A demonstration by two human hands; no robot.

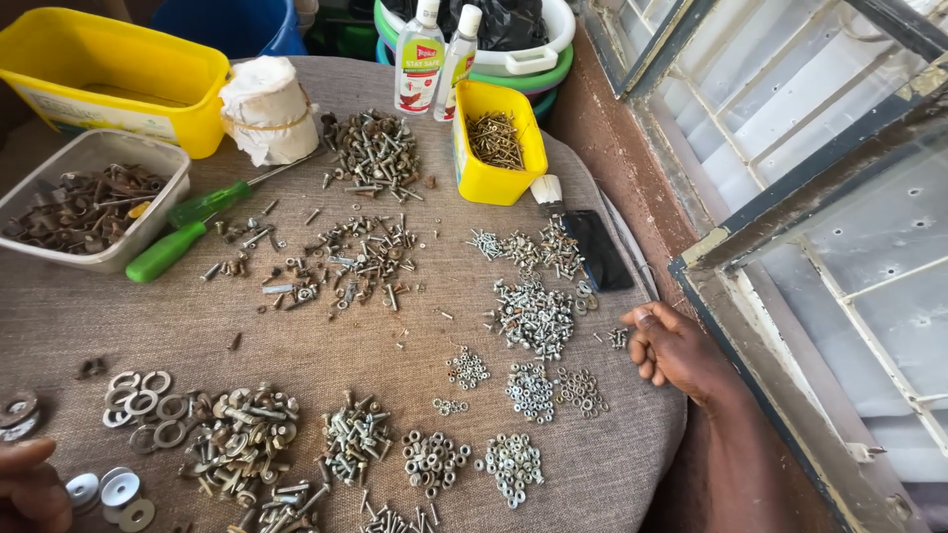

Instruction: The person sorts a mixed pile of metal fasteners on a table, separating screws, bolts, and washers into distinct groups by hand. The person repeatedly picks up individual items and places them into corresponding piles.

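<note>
Head view: the right hand (676,350) rests at the counter's (326,341) right edge, fingers loosely curled, holding nothing; a few small nuts (618,338) lie just off its fingertips. Beyond them, further left, sit piles of screws (533,316), and nearer the body little heaps of nuts. The left hand (30,484) shows only in part at the lower left corner, so I cannot tell how open it is or whether it holds anything; flat washers (118,489) lie just to its right, with larger rings (143,400) beyond. These small steel pieces look light, hard and slippery, likely to roll or scatter, so a fingertip pinch across a nut's flats seems best.
</note>
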